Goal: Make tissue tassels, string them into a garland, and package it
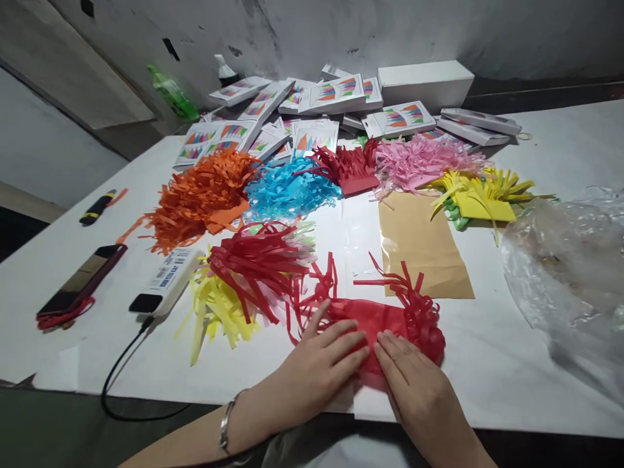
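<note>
A red fringed tissue paper piece [390,318] lies flat near the front edge of the white table [511,364]. My left hand [322,364] presses its fingers flat on the paper's left part. Beside it, my right hand [414,383] rests flat on the paper's lower middle, fingertips almost touching those of the left. Neither hand grips anything. Red fringe strips curl out at both ends of the paper.
Piles of fringed paper lie behind: red over yellow [253,266], orange [199,195], blue [287,188], dark red [348,166], pink [419,159], yellow [482,195]. A brown paper bag [424,247], crumpled clear plastic [570,266], printed boxes [312,104], a phone [80,279] and a power bank [168,279] lie around.
</note>
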Demonstrator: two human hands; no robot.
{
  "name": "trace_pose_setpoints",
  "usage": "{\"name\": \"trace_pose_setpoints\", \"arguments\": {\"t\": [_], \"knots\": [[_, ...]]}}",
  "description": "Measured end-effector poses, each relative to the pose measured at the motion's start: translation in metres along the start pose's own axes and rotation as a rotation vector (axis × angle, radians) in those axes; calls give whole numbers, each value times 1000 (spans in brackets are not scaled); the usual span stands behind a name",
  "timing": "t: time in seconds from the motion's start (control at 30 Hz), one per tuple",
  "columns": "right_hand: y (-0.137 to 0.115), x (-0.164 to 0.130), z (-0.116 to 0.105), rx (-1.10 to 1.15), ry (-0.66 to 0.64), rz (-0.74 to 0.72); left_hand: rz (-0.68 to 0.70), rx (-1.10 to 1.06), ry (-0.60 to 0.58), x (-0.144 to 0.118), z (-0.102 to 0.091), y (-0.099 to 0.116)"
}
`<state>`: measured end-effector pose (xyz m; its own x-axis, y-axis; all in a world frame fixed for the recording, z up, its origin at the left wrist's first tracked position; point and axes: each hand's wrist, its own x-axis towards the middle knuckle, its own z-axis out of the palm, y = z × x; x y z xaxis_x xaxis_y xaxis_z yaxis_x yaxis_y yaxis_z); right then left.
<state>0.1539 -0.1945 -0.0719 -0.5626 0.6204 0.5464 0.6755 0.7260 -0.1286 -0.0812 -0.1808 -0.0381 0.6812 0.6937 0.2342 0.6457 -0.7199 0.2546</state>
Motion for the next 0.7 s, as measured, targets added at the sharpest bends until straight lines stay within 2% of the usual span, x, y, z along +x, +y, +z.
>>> {"name": "trace_pose_setpoints", "arguments": {"t": [0.13, 0.3, 0.37, 0.5, 0.6, 0.7], "knots": [[9, -4, -6, 88, -28, 13, -18, -138, -18, 3, 13, 1], [15, 2, -5, 220, 39, 252, -154, -228, -20, 13, 10, -12], [16, 9, -3, 175, 40, 320, -235, -201, -40, 23, 8, -15], [18, 22, 0, -13, -62, 379, -352, -124, -152, 43, 7, -21], [17, 25, 3, -109, -112, 415, -380, -66, -240, 52, 6, -26], [15, 25, 6, -145, -116, 452, -374, 21, -264, 55, 7, -28]]}}
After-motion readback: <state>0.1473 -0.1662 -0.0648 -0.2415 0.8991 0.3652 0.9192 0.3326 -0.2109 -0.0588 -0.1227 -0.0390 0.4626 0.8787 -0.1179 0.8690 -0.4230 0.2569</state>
